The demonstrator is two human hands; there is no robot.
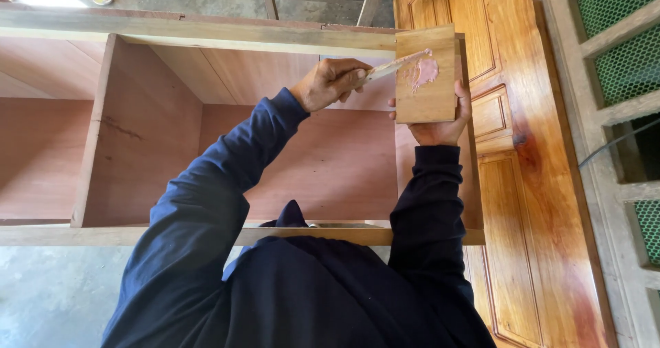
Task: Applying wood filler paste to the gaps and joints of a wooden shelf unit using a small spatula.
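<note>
pink paste on a small board

dark sleeves reach over an open wooden cabinet. left hand grips a thin scraper, its tip on pink paste; right hand clasps the small board from below, beside a varnished door.

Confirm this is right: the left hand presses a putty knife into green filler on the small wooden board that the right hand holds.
Wrong colour: in the head view the filler is pink. The left hand does press the putty knife into it on the small wooden board held by the right hand.
</note>
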